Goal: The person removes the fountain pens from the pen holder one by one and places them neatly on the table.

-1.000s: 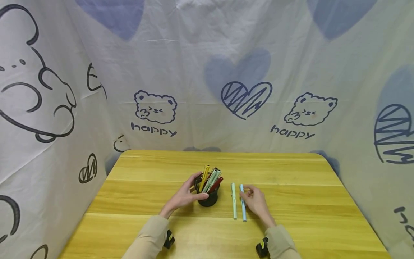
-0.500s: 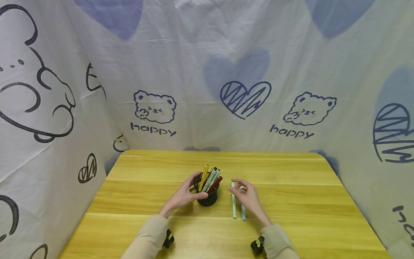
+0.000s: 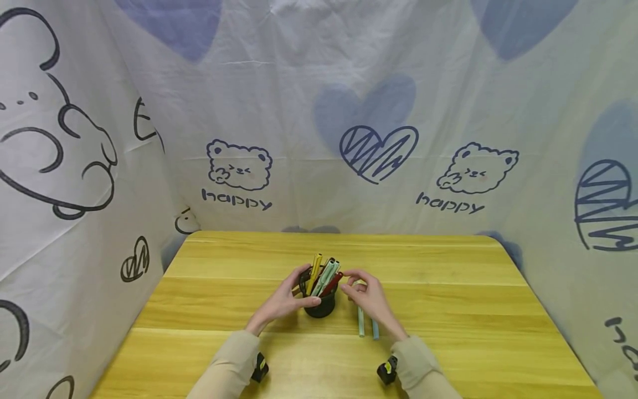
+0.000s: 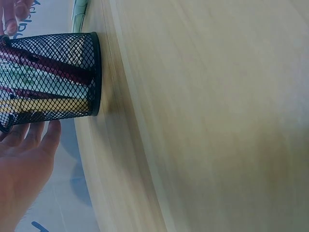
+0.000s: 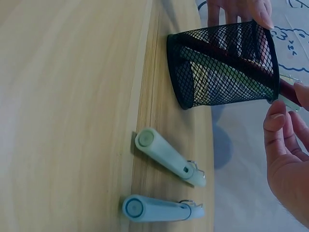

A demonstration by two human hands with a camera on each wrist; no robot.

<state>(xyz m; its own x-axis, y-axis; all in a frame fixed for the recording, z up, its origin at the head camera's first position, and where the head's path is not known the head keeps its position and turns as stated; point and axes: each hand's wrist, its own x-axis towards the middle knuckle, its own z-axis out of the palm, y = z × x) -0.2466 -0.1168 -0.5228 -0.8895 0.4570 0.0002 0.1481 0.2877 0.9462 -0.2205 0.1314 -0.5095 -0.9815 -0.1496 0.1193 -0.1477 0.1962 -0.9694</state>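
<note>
A black mesh pen holder stands on the table, with my left hand gripping it, fingers round the far side and thumb in front. Inside it lean a yellow pen, pale green pens and a dark red pen. My right hand reaches to the holder's right side. In the right wrist view one fingertip meets the end of the red pen, while the thumb is apart from it, near the rim. A light green pen and a light blue pen lie on the table, partly under the right hand in the head view.
The wooden table reaches back to a white curtain printed with hearts and bears. More curtain hangs at the left and right. A black wrist camera sits at the right sleeve, another black camera at the left.
My right hand has moved left from the light blue pen, over the light green pen, to the red pen at the holder. My left hand keeps its hold on the pen holder.
</note>
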